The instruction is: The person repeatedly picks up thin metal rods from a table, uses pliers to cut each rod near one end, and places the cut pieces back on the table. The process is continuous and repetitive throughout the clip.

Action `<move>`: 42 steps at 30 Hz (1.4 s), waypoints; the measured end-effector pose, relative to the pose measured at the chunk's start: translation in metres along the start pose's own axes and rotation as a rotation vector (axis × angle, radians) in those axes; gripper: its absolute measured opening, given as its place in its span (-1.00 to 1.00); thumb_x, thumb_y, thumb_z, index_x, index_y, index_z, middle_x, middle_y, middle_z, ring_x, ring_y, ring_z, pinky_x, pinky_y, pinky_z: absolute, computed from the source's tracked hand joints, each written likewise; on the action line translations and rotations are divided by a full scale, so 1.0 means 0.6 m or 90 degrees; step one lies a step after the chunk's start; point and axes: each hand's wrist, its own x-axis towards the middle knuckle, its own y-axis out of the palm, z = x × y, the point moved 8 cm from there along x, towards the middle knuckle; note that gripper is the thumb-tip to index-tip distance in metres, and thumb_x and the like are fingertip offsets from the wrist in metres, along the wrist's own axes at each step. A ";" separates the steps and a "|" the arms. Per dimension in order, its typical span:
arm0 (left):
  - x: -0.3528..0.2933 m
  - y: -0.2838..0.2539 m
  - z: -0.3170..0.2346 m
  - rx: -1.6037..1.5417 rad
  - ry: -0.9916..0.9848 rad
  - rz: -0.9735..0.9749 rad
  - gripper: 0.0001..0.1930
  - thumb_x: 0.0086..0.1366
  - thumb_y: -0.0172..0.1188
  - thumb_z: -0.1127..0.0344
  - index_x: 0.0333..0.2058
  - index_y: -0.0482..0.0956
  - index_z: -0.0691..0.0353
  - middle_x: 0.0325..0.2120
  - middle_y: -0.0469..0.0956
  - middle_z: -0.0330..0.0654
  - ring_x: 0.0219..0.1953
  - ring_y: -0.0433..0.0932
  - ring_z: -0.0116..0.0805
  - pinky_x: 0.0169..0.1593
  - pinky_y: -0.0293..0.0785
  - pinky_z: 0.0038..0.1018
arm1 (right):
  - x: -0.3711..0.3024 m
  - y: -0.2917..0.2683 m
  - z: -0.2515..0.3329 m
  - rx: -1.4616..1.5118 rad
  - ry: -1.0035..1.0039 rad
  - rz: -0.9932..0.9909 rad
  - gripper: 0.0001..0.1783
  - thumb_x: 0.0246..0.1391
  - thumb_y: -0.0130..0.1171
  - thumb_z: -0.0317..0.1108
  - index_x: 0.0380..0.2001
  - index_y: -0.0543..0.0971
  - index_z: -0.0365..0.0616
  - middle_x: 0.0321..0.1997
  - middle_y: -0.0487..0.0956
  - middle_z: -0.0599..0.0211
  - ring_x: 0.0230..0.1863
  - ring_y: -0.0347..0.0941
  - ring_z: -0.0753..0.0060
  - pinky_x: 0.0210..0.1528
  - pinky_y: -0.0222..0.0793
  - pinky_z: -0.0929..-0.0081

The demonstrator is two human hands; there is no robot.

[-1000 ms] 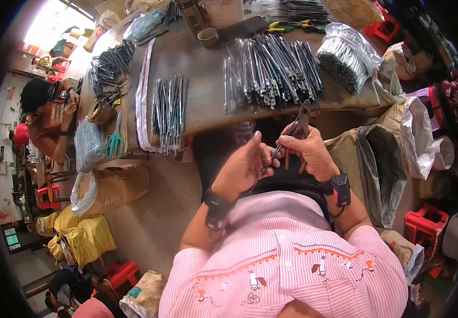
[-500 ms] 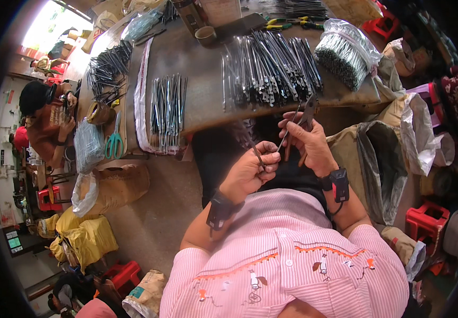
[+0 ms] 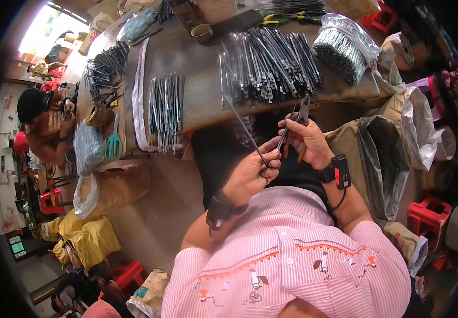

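My left hand (image 3: 255,172) is closed on a thin metal rod (image 3: 247,131), which slants up and left toward the table edge. In my right hand (image 3: 313,142) is a pair of pliers (image 3: 303,110), jaws pointing up and brown handles hanging below the fingers. A second thin rod (image 3: 285,131) runs between the two hands, touching the fingers of both; which hand bears it I cannot tell. Just beyond my hands a large pile of dark metal rods (image 3: 271,63) lies along the table edge, and a smaller row of rods (image 3: 166,108) lies to its left.
A bundle of silvery rods in plastic (image 3: 345,50) lies at the table's right. Teal scissors (image 3: 114,144), a small cup (image 3: 202,33) and more pliers (image 3: 292,20) are on the table (image 3: 199,85). Open sacks (image 3: 380,164) stand right; a co-worker (image 3: 46,119) sits left.
The rod in my left hand now shows long, slanting up toward the table edge. My right hand has turned slightly, tilting the pliers, and the hands are still close together.
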 end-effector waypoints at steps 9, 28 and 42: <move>0.008 -0.013 0.011 -0.084 -0.036 0.011 -0.59 0.28 0.06 0.57 0.10 0.41 0.12 -0.39 0.43 -0.26 -0.46 0.32 -0.60 -0.46 0.30 -0.74 | 0.011 -0.022 -0.028 0.034 0.052 -0.019 -0.81 0.09 0.23 -0.43 -0.22 0.49 -0.19 -0.25 0.57 0.18 -0.26 0.54 0.34 -0.24 0.52 0.38; -0.002 0.000 0.009 0.080 0.010 -0.033 -0.61 0.28 0.11 0.50 0.08 0.44 0.09 -0.42 0.45 -0.39 -0.55 0.26 -0.67 -0.52 0.21 -0.77 | -0.006 0.009 0.006 -0.015 -0.056 0.076 -0.88 0.16 0.15 -0.43 -0.24 0.47 -0.15 -0.28 0.56 0.26 -0.30 0.51 0.46 -0.23 0.49 0.50; -0.028 0.030 -0.068 0.543 0.400 -0.145 -0.77 0.21 0.17 0.49 -0.14 0.60 0.31 -0.45 0.51 -0.38 -0.64 0.31 -0.74 -0.59 0.20 -0.75 | -0.096 -0.039 -0.026 0.264 0.252 0.061 -0.74 0.06 0.02 -0.35 -0.17 0.44 -0.21 -0.02 0.48 -0.15 -0.19 0.55 0.01 -0.34 0.57 0.32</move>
